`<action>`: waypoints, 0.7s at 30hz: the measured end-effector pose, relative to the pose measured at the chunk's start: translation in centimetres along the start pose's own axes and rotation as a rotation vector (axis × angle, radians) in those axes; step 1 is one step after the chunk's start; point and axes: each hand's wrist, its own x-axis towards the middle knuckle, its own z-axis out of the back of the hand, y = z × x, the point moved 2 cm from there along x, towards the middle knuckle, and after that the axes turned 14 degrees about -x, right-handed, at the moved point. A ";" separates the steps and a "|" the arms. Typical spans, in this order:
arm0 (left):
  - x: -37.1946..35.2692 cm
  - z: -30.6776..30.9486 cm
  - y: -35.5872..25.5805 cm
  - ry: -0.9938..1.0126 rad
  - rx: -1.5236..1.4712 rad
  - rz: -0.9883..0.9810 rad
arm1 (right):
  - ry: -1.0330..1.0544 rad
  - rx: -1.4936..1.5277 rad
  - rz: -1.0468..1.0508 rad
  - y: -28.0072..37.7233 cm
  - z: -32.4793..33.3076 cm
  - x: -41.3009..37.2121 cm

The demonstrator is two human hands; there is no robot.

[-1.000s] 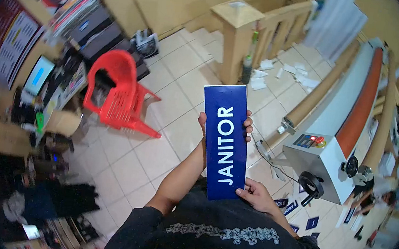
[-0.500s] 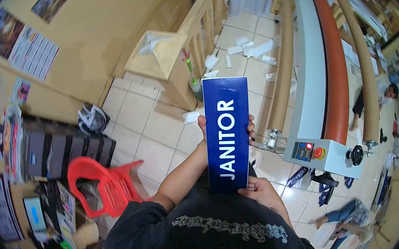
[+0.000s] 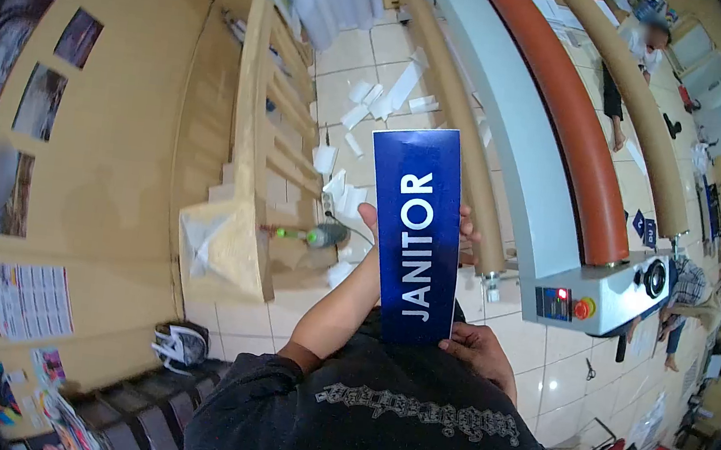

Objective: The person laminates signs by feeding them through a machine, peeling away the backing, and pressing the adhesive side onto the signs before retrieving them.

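I hold the JANITOR sign (image 3: 417, 236) lengthwise in front of my chest, just left of the roller machine (image 3: 520, 154): my left hand (image 3: 369, 224) clasps it from behind at mid-length, thumb on one long edge and fingertips on the other, while my right hand (image 3: 475, 349) pinches the bottom corner nearest the machine. It is a long flat rectangle, glossy deep blue with white letters, and shows no sag, so I judge it stiff, thin and light, possibly plastic, though I can't tell from here. That slick face could slide, so the long edges are the place to grip
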 end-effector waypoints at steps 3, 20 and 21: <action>4.6 1.4 -4.5 -0.078 0.052 0.041 | -0.012 0.032 0.028 3.8 3.2 4.2; 22.4 8.1 -17.1 -0.077 -0.243 0.288 | -0.331 0.321 0.093 14.2 10.7 15.8; 23.5 7.8 -17.7 -0.106 -0.229 0.290 | -0.368 0.352 0.087 14.8 10.5 16.6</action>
